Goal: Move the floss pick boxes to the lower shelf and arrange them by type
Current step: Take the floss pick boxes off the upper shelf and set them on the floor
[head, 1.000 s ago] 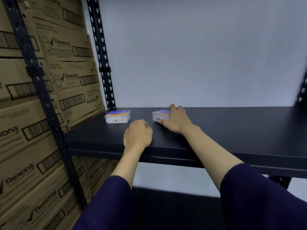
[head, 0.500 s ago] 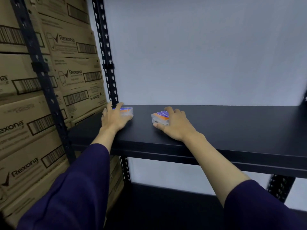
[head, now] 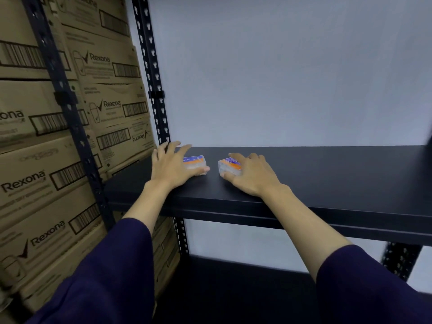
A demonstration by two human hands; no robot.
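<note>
On the upper shelf [head: 327,174], her left hand [head: 171,169] curls over one floss pick box [head: 197,163] while her right hand [head: 251,175] grips the other [head: 228,166]; they look light, rigid, slick plastic, best pinched across the sides.

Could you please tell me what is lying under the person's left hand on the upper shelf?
A clear floss pick box with a blue-and-orange label lies under the left hand; its left part is covered.
</note>
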